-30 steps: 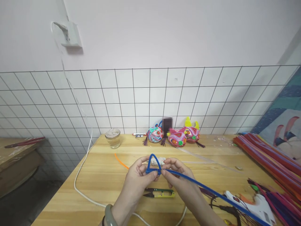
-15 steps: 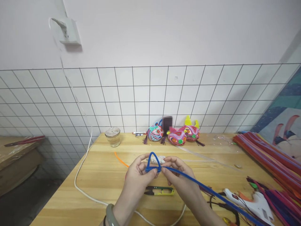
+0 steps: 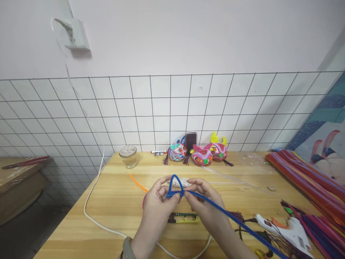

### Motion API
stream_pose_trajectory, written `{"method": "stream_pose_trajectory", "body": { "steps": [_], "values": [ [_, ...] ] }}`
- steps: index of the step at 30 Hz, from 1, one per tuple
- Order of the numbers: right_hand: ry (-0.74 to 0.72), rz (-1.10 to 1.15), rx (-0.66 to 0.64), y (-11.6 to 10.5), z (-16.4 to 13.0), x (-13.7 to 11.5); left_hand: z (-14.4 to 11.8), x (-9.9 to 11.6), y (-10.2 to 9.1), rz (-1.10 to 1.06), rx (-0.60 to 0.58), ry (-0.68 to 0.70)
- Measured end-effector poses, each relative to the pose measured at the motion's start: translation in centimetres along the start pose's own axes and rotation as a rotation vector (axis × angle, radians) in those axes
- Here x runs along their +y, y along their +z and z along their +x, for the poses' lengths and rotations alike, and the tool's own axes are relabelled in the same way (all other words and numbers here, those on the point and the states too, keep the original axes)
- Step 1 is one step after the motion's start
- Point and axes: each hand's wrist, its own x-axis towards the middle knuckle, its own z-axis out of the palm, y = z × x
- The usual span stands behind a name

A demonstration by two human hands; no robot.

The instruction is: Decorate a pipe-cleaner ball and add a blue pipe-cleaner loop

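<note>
A blue pipe cleaner (image 3: pixel 221 212) is bent into a small pointed loop at its near end, and its long tail runs off to the lower right. My left hand (image 3: pixel 156 207) pinches the base of the loop from the left. My right hand (image 3: pixel 202 201) grips the stem just right of the loop. Both hands hover over the wooden table (image 3: pixel 113 212). Below them lie small green-handled snips (image 3: pixel 183 217).
A white glue gun (image 3: pixel 283 230) lies at lower right beside bundles of coloured pipe cleaners (image 3: pixel 304 180). Three colourful figures (image 3: pixel 199 154), a glass jar (image 3: pixel 128 157) and a marker stand at the back. A white cable (image 3: pixel 91 212) crosses the table; an orange strand (image 3: pixel 138 183) lies near it.
The view has shifted slightly. My hands keep the same grip on the blue loop, and the loop's base looks pinched a little tighter.
</note>
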Motion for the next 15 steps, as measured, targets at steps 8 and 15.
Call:
{"method": "stream_pose_trajectory", "body": {
  "steps": [8, 15],
  "values": [
    [-0.128, -0.154, 0.014, -0.1, -0.1, 1.0, -0.1, -0.6, 0.3, 0.015, 0.014, 0.049],
    [-0.226, -0.341, 0.045, -0.1, -0.6, 1.4, -0.5, -0.6, 0.8, 0.011, 0.071, 0.043]
  ]
}}
